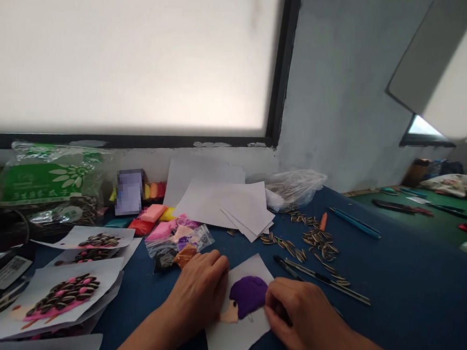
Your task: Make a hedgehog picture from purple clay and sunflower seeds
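A white paper sheet lies on the blue table, bearing a hedgehog shape. Its body is purple modelling clay, and its snout is a peach clay piece with a dark eye. My left hand rests at the sheet's left edge, fingers curled together, their tips mostly hidden. At the right edge of the purple clay, the bent fingers of my right hand are pinched together against it. Short pencil lines show below the body.
Finished hedgehog pictures are stacked at left. Behind my left hand lie colourful clay packets. Blank paper leans on the wall. Sunflower seeds, pens and blue tweezers lie at right. A green seed bag stands back left.
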`<action>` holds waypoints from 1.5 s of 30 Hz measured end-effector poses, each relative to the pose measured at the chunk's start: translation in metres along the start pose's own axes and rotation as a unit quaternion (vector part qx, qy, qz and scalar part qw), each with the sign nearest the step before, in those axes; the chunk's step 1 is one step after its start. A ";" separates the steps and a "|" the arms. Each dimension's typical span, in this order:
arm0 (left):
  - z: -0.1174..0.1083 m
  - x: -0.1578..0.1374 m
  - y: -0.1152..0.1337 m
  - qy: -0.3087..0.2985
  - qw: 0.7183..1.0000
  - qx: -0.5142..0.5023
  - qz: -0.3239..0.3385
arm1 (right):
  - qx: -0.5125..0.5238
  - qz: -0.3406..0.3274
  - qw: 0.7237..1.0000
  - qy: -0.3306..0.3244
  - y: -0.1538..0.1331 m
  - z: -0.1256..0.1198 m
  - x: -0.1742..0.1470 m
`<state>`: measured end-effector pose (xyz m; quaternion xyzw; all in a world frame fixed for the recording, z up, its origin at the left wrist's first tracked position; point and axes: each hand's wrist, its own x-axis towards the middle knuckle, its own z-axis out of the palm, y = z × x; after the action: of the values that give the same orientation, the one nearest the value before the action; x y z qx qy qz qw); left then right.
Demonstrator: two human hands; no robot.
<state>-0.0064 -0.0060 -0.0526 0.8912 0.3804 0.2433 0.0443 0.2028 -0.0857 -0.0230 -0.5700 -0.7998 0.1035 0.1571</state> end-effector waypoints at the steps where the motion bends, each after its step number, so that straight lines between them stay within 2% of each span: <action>1: 0.000 0.000 0.000 0.001 1.000 0.000 0.001 | -0.002 -0.002 1.000 0.001 0.000 -0.001 0.000; 17: 0.000 0.001 0.000 0.000 1.000 -0.003 -0.001 | 0.087 -0.016 0.996 -0.011 0.003 -0.015 -0.006; 22: -0.001 0.000 -0.001 -0.003 1.000 -0.007 0.000 | 0.044 -0.048 0.998 -0.020 0.003 -0.014 -0.013; 29: -0.001 -0.001 -0.001 -0.009 1.000 -0.024 -0.007 | -0.070 -0.100 0.993 0.003 0.012 -0.005 -0.026; 40: -0.003 -0.001 -0.001 -0.007 1.000 -0.022 0.001 | -0.164 -0.186 0.964 0.091 0.011 0.006 -0.023; 45: -0.003 0.000 0.000 -0.013 1.000 -0.023 -0.004 | -0.141 -0.168 0.974 0.057 0.009 -0.001 -0.023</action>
<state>-0.0081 -0.0060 -0.0496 0.8915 0.3774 0.2404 0.0706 0.2185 -0.1049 -0.0280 -0.4486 -0.8806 -0.0708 0.1352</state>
